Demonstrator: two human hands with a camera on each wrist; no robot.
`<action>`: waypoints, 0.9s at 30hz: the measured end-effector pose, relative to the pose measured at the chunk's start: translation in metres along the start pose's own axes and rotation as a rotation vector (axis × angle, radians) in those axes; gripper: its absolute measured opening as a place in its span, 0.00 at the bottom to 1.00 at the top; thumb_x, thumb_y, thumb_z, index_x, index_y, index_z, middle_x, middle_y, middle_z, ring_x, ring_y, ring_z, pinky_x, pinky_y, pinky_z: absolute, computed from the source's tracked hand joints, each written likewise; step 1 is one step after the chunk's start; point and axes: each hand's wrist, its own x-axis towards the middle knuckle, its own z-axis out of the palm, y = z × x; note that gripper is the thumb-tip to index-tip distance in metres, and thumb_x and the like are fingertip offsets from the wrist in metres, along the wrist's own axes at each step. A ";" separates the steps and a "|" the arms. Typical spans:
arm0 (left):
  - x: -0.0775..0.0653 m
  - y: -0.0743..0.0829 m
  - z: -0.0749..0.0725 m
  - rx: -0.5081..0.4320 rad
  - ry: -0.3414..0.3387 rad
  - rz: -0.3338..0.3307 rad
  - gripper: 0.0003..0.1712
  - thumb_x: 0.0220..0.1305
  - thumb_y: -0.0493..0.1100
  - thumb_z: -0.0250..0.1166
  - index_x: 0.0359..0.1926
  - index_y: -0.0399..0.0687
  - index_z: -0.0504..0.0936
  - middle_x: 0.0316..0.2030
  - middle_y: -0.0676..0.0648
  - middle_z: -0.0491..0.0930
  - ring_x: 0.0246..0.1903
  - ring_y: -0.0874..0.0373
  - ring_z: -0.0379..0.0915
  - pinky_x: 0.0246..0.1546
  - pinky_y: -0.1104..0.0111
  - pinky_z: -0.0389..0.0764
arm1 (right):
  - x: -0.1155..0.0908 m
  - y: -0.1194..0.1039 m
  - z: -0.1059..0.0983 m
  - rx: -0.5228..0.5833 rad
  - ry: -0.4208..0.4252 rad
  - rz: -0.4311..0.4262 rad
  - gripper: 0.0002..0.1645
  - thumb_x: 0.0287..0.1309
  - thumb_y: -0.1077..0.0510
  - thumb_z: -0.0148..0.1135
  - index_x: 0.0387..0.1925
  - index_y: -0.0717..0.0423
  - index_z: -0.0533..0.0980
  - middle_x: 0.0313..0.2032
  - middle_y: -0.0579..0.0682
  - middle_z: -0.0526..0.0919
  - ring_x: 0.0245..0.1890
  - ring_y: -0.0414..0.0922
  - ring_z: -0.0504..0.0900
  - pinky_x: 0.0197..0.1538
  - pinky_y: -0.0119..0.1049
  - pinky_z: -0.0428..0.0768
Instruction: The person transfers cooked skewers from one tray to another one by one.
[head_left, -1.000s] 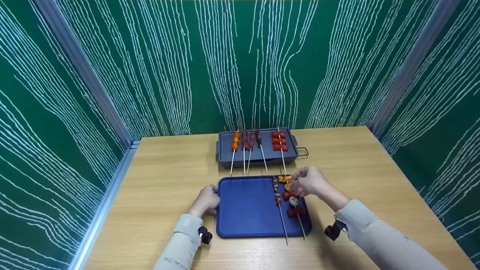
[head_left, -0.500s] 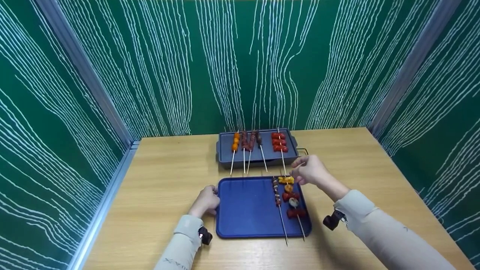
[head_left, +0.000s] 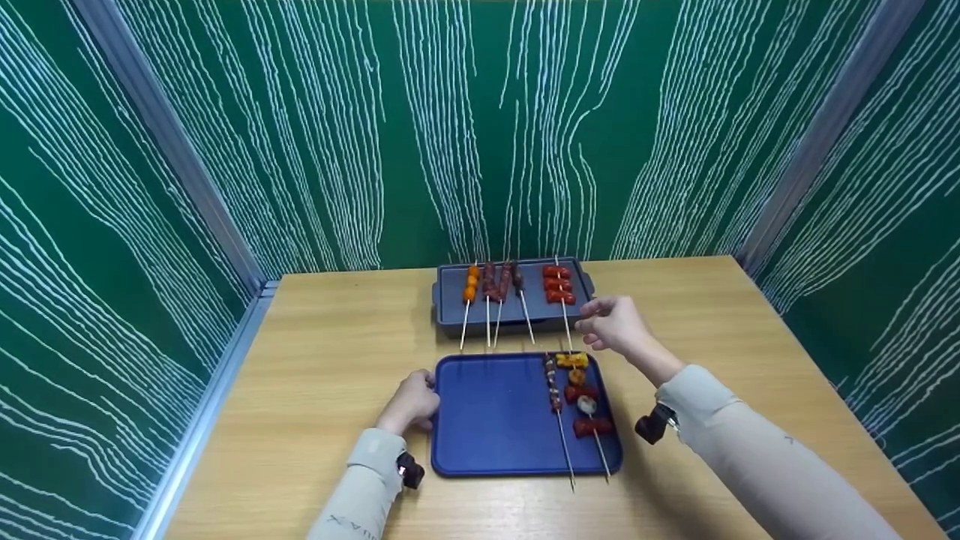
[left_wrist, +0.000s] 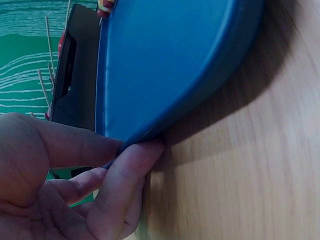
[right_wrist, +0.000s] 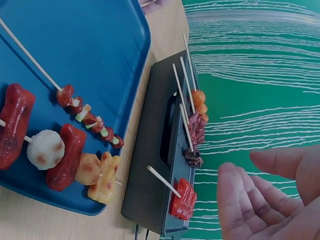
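My left hand (head_left: 411, 400) pinches the left rim of a blue tray (head_left: 480, 420) between thumb and fingers; the left wrist view shows the grip closely. On the tray's right side lie a thin meat and green-vegetable skewer (right_wrist: 89, 119) and a thicker mixed skewer (right_wrist: 72, 157) with red, white and yellow pieces. My right hand (head_left: 613, 326) hovers above the table beside the grill's front right corner, with nothing between its thumb and fingers. Nearest to it is a skewer of red pieces (head_left: 559, 285) on the grey grill (head_left: 532, 279), its stick pointing toward the tray.
Left on the grill are an orange-ball skewer (head_left: 470, 285), two dark red meat skewers and a dark brown skewer (head_left: 518, 279). A wire handle (right_wrist: 141, 232) juts from the grill's right end. Green walls with white lines (head_left: 330, 135) enclose the wooden table (head_left: 330, 330).
My right hand has left the mixed skewer on the tray and moved up and away toward the grill's front right corner. My left hand stays on the tray rim.
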 end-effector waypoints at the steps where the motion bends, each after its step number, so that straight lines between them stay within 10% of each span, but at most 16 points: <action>1: 0.000 0.000 0.000 0.003 0.000 -0.003 0.20 0.59 0.26 0.49 0.51 0.31 0.78 0.41 0.38 0.79 0.22 0.50 0.81 0.16 0.65 0.87 | 0.002 0.000 0.001 0.003 0.005 -0.005 0.20 0.66 0.66 0.69 0.56 0.74 0.78 0.33 0.51 0.87 0.25 0.39 0.85 0.28 0.30 0.89; 27: 0.004 -0.005 0.001 -0.015 0.003 0.026 0.21 0.56 0.25 0.49 0.50 0.31 0.78 0.42 0.38 0.79 0.29 0.46 0.83 0.14 0.63 0.87 | 0.042 0.019 0.017 0.098 0.063 0.031 0.25 0.67 0.68 0.68 0.62 0.76 0.75 0.37 0.51 0.86 0.26 0.37 0.84 0.29 0.26 0.88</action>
